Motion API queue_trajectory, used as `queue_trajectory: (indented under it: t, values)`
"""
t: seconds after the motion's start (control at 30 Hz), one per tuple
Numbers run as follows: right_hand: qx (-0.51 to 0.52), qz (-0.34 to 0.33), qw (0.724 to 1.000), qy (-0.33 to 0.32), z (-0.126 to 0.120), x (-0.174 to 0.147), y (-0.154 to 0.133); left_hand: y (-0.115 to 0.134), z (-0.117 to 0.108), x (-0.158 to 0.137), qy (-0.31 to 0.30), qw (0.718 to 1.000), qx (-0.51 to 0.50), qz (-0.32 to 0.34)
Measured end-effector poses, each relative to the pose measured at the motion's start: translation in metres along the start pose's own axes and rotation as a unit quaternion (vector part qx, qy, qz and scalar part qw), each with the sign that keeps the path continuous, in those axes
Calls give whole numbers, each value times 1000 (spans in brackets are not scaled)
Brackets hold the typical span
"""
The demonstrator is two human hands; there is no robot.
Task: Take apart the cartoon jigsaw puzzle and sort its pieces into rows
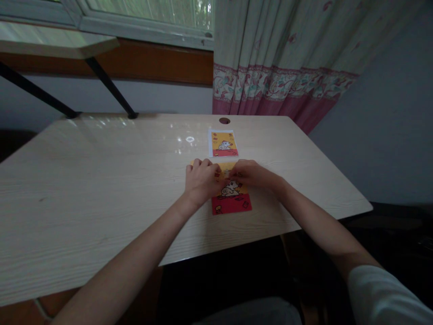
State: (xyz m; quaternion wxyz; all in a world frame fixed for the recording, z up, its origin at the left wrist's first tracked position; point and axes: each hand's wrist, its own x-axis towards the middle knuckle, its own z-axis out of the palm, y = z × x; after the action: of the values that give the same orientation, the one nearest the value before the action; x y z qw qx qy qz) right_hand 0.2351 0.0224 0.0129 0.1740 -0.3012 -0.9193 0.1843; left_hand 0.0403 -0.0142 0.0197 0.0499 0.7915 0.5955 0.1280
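Note:
A yellow-and-red cartoon picture (231,204) lies flat on the table below both hands, with a pale animal drawn in its middle. My left hand (203,180) rests over its upper left side, fingers curled and thumb reaching toward the picture's middle. From the right, my right hand (248,174) bends in over the upper right part, its fingertips pressed together close to the left thumb. Whatever the fingertips hold is too small and dark to make out. A bit of yellow shows past the left knuckles. Beyond the hands lies a smaller printed card (224,143) with a matching picture and white border.
The pale wooden table (101,194) has a round cable hole (224,121) near its back edge. A raised shelf (57,43) on black metal legs stands at the back left. A floral curtain (270,81) hangs behind the table, beside a window (149,18).

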Motion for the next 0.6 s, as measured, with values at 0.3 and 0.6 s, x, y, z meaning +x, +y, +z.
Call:
queue_trajectory:
  t: [0.3, 0.6]
  values:
    - [24, -33, 999, 6, 4, 5, 0, -1, -1, 0, -5, 1000, 17, 8]
    - [75, 64, 995, 26, 13, 11, 7, -1, -1, 1, -8, 1000, 26, 6]
